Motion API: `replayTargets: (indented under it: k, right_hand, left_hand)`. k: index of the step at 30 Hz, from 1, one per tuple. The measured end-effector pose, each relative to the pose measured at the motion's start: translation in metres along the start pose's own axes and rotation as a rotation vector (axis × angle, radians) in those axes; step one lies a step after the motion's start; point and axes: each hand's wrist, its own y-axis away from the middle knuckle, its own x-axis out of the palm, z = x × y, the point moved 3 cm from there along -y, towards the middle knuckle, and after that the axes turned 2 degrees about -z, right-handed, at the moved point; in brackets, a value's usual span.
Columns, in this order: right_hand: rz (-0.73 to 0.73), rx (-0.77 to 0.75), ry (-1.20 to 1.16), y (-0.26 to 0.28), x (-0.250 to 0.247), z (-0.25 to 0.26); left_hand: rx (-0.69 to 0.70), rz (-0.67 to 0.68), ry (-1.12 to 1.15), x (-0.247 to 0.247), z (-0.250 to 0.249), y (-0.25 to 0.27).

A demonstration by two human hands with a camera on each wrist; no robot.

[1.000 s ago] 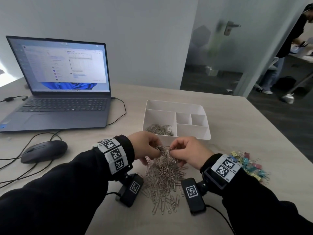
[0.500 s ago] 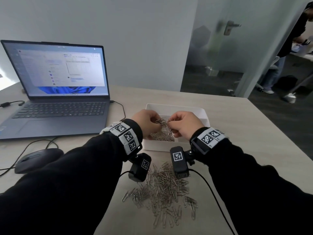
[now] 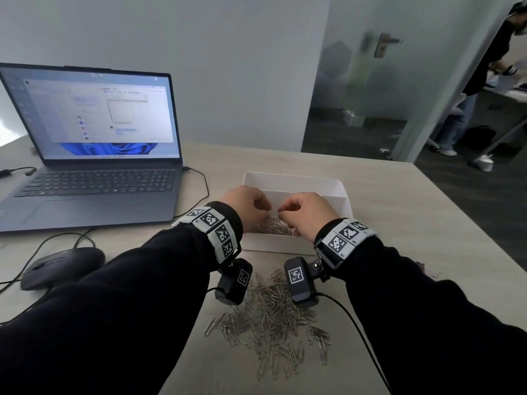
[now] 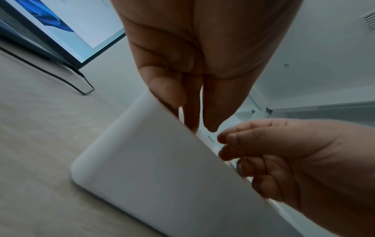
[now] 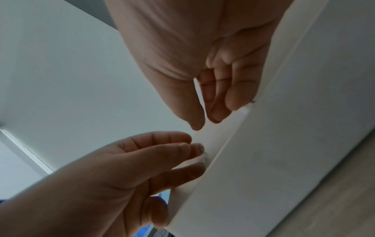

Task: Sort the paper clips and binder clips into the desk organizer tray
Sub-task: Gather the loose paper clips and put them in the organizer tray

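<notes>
The white organizer tray (image 3: 291, 182) stands mid-table, with silver paper clips (image 3: 275, 225) heaped in its near left compartment. Both hands hover over that compartment, fingertips nearly meeting. My left hand (image 3: 266, 208) has its fingers pointing down, relaxed, with nothing in them (image 4: 194, 115). My right hand (image 3: 285, 208) is loosely curled, and I see nothing between its thumb and fingers (image 5: 205, 118). A large loose pile of paper clips (image 3: 271, 317) lies on the table in front of the tray, under my wrists. My right forearm hides the binder clips.
An open laptop (image 3: 94, 155) sits at the left, with a dark mouse (image 3: 61, 266) and cables in front of it. The table's right edge runs diagonally near my right arm. A person (image 3: 470, 95) stands beyond the glass door at far right.
Both hands lifted a bunch of paper clips from the pile, carried it forward over the tray and let it go. The fingers have since parted and hold nothing.
</notes>
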Motion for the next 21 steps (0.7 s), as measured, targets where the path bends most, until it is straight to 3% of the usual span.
replayTargets:
  k: [6,11,16,21]
  right_hand:
    - [-0.042,0.009,-0.061,0.030,-0.011,-0.009]
    - [0.021,0.033,-0.081,0.068,-0.015,-0.022]
    - [0.178,0.088,0.020,0.099,-0.013,-0.040]
    - [0.295,0.151,0.085,0.120,-0.013,-0.057]
  left_hand:
    - [0.011,-0.016,0.144,-0.007,0.004,0.018]
    - [-0.049,0.001,0.241,-0.010,0.015,0.052]
    - [-0.160,0.100,0.272,-0.003,0.030,0.087]
    - [-0.297,0.285,0.126,-0.004,0.048,0.117]
